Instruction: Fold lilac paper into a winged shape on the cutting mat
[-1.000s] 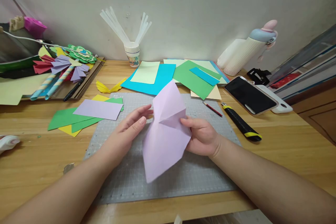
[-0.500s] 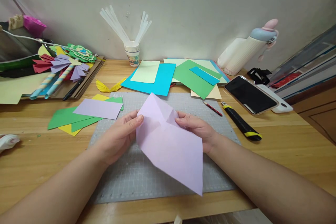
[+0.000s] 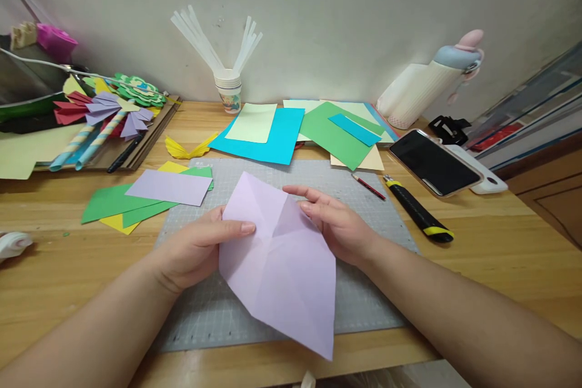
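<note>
A creased lilac paper sheet (image 3: 282, 267) is held just above the grey cutting mat (image 3: 218, 309) in the middle of the wooden desk. My left hand (image 3: 200, 248) pinches its left edge, thumb on top. My right hand (image 3: 336, 224) is at the sheet's right edge with fingers stretched along it and partly behind the paper. The sheet's lower corner reaches past the mat's near edge.
Loose green, yellow and lilac papers (image 3: 150, 194) lie left of the mat, blue and green sheets (image 3: 300, 130) behind it. A red pencil (image 3: 368, 187), a utility knife (image 3: 418, 215) and a phone (image 3: 431, 163) lie to the right. A paper cup with strips (image 3: 228, 94), paper flowers (image 3: 109, 115) and a bottle (image 3: 427, 88) stand at the back.
The sheet has been turned and brought lower toward the mat, flattening out. My left hand went from open beside it to pinching its left edge; my right hand's fingers have spread along the right edge.
</note>
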A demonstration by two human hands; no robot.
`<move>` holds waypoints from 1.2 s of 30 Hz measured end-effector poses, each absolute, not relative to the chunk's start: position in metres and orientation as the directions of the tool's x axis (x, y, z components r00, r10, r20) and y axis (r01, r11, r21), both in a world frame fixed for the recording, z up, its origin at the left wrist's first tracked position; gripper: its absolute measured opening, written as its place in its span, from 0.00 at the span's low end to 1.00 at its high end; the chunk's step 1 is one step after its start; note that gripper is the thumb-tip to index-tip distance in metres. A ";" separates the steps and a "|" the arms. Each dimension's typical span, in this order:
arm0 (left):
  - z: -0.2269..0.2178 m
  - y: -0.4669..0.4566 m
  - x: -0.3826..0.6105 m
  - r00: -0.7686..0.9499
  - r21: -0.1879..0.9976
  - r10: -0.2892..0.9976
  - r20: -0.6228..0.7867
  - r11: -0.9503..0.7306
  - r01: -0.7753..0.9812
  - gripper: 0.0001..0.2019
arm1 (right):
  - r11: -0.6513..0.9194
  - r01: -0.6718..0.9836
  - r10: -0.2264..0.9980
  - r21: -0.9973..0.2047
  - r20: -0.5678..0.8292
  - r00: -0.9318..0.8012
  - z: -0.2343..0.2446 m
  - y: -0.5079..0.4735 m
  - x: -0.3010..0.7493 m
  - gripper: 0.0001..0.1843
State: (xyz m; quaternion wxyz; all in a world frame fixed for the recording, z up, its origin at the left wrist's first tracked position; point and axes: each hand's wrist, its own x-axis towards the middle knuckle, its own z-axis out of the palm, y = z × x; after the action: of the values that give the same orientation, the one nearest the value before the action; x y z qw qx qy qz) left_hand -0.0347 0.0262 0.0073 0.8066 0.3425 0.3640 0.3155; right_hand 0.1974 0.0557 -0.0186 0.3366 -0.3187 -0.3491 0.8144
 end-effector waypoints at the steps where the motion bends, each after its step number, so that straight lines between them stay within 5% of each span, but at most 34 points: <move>1: 0.006 0.027 -0.035 0.523 0.781 0.767 -0.372 0.563 -0.271 0.22 | -0.541 -0.331 0.767 -0.773 -0.291 -0.572 -0.019 0.057 0.198 0.23; 9: 0.003 0.024 -0.037 0.518 0.775 0.783 -0.344 0.548 -0.315 0.25 | -0.611 -0.342 0.718 -0.713 -0.318 -0.620 -0.016 0.061 0.198 0.22; 17: 0.004 0.023 -0.035 0.528 0.783 0.794 -0.301 0.522 -0.339 0.23 | -0.523 -0.222 0.740 -0.823 -0.309 -0.598 -0.021 0.057 0.196 0.21; 21: 0.006 0.022 -0.033 0.532 0.797 0.786 -0.314 0.523 -0.303 0.23 | -0.325 -0.170 0.855 -0.930 -0.213 -0.473 -0.021 0.052 0.196 0.23; 24: 0.006 0.022 -0.031 0.533 0.803 0.779 -0.331 0.529 -0.274 0.22 | 0.072 -0.030 0.891 -0.997 0.078 -0.447 -0.016 0.045 0.200 0.25; 26: 0.005 0.023 -0.030 0.540 0.803 0.772 -0.335 0.534 -0.265 0.20 | 0.402 0.116 0.793 -0.908 0.282 -0.540 -0.012 0.041 0.202 0.29; 28: 0.004 0.023 -0.030 0.548 0.800 0.766 -0.336 0.540 -0.263 0.20 | 0.578 0.224 0.690 -0.784 0.324 -0.647 -0.010 0.037 0.203 0.34; 33: 0.003 0.021 -0.031 0.525 0.808 0.781 -0.339 0.528 -0.263 0.21 | 0.592 0.307 0.642 -0.746 0.206 -0.738 -0.009 0.031 0.201 0.42; 36: 0.004 0.021 -0.026 0.445 0.842 0.845 -0.296 0.451 -0.296 0.23 | 0.543 0.310 0.717 -0.780 0.237 -0.656 -0.009 0.028 0.200 0.38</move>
State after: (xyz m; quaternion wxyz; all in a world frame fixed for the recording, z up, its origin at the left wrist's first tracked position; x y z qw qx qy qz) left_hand -0.0263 0.0212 0.0037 0.7662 0.3684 0.3723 0.3724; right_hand 0.2005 0.0285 -0.0090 0.2777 -0.3082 -0.8332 0.3656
